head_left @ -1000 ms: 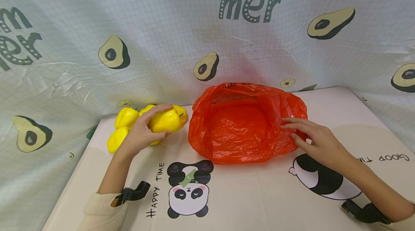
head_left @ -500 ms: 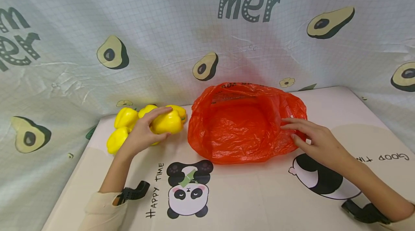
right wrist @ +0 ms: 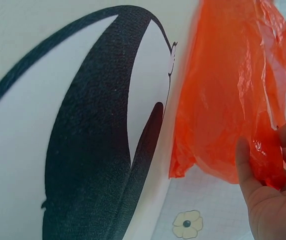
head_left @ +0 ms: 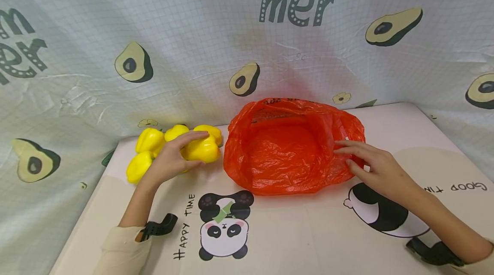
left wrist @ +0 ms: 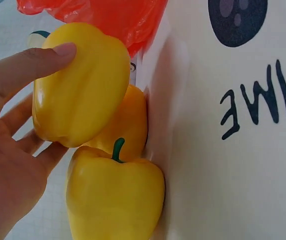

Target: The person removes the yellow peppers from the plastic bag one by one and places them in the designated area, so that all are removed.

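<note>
My left hand grips a yellow bell pepper, thumb on the near side and fingers behind it. In the left wrist view this bell pepper is raised above two others, one with a green stem. A red plastic bag stands to the right with its wide mouth spread toward me. At the bag's right side, my right hand pinches the gathered plastic between thumb and fingers. The right wrist view shows a crumpled fold of the bag within that grasp.
Several more yellow bell peppers lie in a cluster behind and left of my left hand. A printed hanging sheet rises behind the table. Panda drawings decorate the tabletop.
My left hand has shifted slightly right with the bell pepper, which has turned so its stem is out of sight. My right hand and the bag have stayed in place.
</note>
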`<state>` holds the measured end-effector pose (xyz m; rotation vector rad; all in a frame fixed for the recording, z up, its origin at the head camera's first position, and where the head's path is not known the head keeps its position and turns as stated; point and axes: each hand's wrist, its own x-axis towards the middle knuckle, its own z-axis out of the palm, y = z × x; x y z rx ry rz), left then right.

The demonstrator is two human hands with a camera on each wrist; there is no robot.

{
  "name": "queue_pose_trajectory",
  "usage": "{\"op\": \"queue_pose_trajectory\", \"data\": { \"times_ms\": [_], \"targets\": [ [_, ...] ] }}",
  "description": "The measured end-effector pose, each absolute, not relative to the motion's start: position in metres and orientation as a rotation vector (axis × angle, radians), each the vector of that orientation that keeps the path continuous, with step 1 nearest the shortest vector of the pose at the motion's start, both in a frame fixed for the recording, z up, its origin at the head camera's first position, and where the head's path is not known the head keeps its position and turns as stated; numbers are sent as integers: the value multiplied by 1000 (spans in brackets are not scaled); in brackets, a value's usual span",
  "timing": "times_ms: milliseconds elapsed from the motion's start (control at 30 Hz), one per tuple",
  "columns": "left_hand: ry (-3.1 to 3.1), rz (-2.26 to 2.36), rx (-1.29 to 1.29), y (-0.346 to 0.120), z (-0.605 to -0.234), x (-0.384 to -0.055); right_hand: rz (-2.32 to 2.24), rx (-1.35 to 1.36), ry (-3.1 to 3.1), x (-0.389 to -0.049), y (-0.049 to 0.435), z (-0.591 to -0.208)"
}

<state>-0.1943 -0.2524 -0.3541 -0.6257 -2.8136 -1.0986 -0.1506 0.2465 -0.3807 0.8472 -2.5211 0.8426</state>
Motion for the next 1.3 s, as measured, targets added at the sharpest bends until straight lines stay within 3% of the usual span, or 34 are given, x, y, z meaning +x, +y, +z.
{"op": "queue_pose_trajectory", "data": {
  "times_ms": [500,1300],
  "targets": [
    [-2922,-858,-877,-239,-351,-205,830,830,-2538,-148,246,-381],
    [-3018,-762,-953,-245,-347,-208,836,854,-2529,-151,246,-381]
  ]
}}
